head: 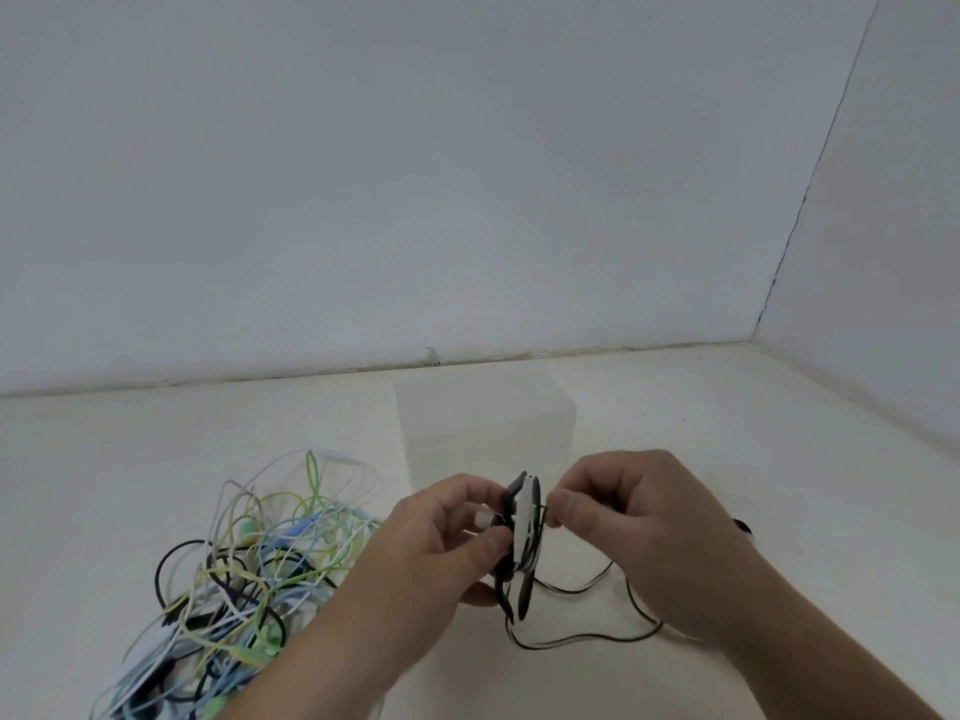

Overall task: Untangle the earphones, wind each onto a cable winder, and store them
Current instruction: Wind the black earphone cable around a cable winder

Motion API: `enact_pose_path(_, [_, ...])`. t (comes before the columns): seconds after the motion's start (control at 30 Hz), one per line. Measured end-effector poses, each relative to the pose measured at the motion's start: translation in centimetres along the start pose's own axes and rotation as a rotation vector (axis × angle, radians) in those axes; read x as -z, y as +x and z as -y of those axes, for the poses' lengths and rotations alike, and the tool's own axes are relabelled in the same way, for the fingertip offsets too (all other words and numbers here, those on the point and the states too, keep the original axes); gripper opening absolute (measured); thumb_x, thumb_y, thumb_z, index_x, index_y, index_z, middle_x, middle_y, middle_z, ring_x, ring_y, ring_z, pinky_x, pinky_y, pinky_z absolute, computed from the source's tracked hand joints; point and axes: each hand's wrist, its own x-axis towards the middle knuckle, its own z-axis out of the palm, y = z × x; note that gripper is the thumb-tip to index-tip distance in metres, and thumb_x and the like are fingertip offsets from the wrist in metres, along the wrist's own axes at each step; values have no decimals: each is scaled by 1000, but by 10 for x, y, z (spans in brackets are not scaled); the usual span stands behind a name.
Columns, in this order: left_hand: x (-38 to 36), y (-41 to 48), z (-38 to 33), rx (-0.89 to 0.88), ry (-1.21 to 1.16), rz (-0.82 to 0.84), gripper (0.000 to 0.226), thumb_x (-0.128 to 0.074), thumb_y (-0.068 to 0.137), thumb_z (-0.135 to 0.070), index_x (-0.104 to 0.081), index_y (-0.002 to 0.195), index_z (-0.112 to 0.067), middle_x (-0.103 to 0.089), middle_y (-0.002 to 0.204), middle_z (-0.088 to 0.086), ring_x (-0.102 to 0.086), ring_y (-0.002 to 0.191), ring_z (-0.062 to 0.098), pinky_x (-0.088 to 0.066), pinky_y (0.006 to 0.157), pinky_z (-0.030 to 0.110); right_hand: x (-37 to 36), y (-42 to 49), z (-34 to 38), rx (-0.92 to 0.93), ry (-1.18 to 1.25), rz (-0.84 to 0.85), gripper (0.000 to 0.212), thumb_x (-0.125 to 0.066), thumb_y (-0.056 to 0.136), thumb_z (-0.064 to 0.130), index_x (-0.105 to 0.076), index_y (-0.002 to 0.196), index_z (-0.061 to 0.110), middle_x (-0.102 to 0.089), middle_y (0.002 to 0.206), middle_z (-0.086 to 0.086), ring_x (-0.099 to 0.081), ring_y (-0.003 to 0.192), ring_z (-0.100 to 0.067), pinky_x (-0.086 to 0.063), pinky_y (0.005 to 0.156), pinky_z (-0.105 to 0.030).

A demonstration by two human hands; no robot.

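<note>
My left hand point(447, 532) grips a black cable winder point(521, 532) held upright, with turns of black-and-white earphone cable round it. My right hand point(618, 517) pinches that cable just right of the winder. The loose black-and-white cable point(571, 639) hangs down and loops across the table under my right wrist. A dark earbud end point(743, 527) peeks out behind my right hand. A tangled heap of earphones point(244, 579) in green, blue, white and black lies at the lower left.
A translucent plastic box point(488, 423) stands on the white table just behind my hands. A white wall point(467, 174) closes the back, and a side wall point(914, 252) closes the right.
</note>
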Motion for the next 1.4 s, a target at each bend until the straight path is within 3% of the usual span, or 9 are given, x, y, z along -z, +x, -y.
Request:
enact_pose_path(0.27, [-1, -3, -3, 73, -93, 180, 16, -68, 80, -15, -74, 94, -20, -65, 77, 2, -64, 69, 15, -57, 64, 35, 3, 3, 0, 16, 21, -138, 19, -80, 79, 21, -70, 63, 17, -47, 46, 12, -38, 46, -2, -34, 48, -12])
enact_pose_path(0.57, [3, -6, -7, 79, -233, 276, 24, -70, 84, -10, -70, 108, -6, -66, 86, 10, -64, 71, 19, -57, 67, 35, -2, 5, -7, -163, 57, -22, 33, -67, 89, 39, -68, 62, 20, -37, 47, 6, -28, 44, -9, -26, 43, -15])
enact_pose_path(0.67, [1, -4, -5, 46, -287, 212, 30, -72, 79, -12, -69, 108, -3, -65, 96, 21, -63, 77, 24, -56, 69, 35, -8, 6, -12, -214, 20, 90, 40, -62, 92, 46, -64, 58, 26, -36, 54, 2, -27, 48, -12, -24, 45, -22])
enact_pose_path(0.8, [-2, -1, -4, -21, -440, 28, 25, -72, 78, -13, -69, 101, -5, -64, 98, 25, -65, 84, 38, -59, 71, 42, -18, 7, -16, -245, 14, 216, 40, -52, 101, 35, -65, 65, 23, -41, 57, 4, -30, 49, -10, -25, 46, -24])
enact_pose_path(0.93, [1, 2, -9, -12, -492, -130, 27, -70, 77, -12, -66, 103, -4, -67, 96, 24, -61, 73, 30, -60, 64, 36, -23, 5, -14, -229, -3, 355, 35, -49, 103, 28, -68, 77, 15, -43, 57, 3, -33, 49, -12, -27, 47, -22])
enact_pose_path(1.03, [3, 2, -10, -4, -435, -190, 34, -65, 74, -18, -65, 105, -5, -70, 95, 23, -64, 68, 24, -59, 66, 38, -20, 3, -8, -151, -57, 420, 28, -53, 100, 28, -70, 81, 18, -42, 60, 1, -35, 53, -14, -30, 50, -21])
enact_pose_path(1.2, [5, 3, -6, 14, -396, -205, 21, -64, 80, -14, -64, 100, -6, -69, 85, 18, -65, 70, 26, -59, 62, 38, -12, 0, -3, -67, -60, 415, 19, -65, 94, 30, -75, 82, 19, -36, 50, 11, -33, 50, -12, -28, 51, -24])
enact_pose_path(1.27, [5, 4, -2, -2, -254, -225, 8, -62, 89, -4, -66, 95, -9, -65, 86, 20, -63, 72, 26, -60, 67, 42, -11, 0, -3, -38, -10, 397, 17, -67, 92, 28, -75, 83, 16, -39, 51, 9, -33, 50, -11, -28, 51, -25])
enact_pose_path(1.4, [3, 4, 6, -45, 107, -223, 29, -62, 91, 7, -69, 85, -21, -60, 88, 15, -64, 66, 21, -59, 72, 50, -10, 0, -3, 42, 73, 217, 21, -70, 90, 27, -71, 77, 12, -40, 54, 5, -32, 52, -10, -28, 51, -25])
